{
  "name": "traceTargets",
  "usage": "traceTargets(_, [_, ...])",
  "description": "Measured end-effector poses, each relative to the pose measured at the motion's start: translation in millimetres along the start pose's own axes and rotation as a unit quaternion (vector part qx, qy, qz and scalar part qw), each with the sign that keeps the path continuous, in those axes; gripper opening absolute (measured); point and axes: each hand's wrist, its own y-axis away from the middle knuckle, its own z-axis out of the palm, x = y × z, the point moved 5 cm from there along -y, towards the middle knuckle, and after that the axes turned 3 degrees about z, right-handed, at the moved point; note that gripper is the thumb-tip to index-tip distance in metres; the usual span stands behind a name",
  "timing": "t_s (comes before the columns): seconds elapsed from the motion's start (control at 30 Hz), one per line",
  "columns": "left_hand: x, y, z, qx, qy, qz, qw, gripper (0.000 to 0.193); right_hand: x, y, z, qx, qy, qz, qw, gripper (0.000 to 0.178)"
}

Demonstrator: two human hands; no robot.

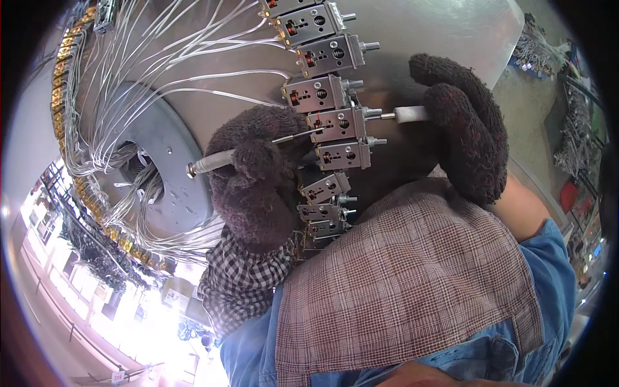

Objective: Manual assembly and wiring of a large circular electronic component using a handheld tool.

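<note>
A row of small metal thermostat-like switch units [314,93] with threaded stems runs down the middle. My left hand [248,187], in a dark knitted glove, is closed on a slim screwdriver-like tool [214,161] with a pale wrapped handle. Its thin metal tip reaches the face of one switch unit [330,133]. On the other side of that unit, my right hand [467,129], gloved the same way, pinches a white-handled driver [409,114]. The driver's metal shaft meets the unit's stem; whether it is engaged I cannot tell. The gloves hide parts of both handles.
White wires [213,73] fan out left from the units. They gather at a grey round plate [177,151] with a central opening. Brass-coloured terminals [59,97] line the curved rim at left. A shiny metal surface [438,26] lies behind; wire bundles [538,48] hang at far right.
</note>
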Motion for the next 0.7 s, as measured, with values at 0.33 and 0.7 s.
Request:
traceTargets(0.33, [4, 2, -3, 0.049, -0.123, 0.018, 0.991, 0.035, -3, 2, 4, -0.048, -0.228, 0.152, 0.961, 0.045])
traceTargets(0.7, [5, 20, -2, -0.023, -0.097, 0.022, 0.995, 0.032, -2, 25, -11, 0.022, -0.205, 0.12, 0.971, 0.04])
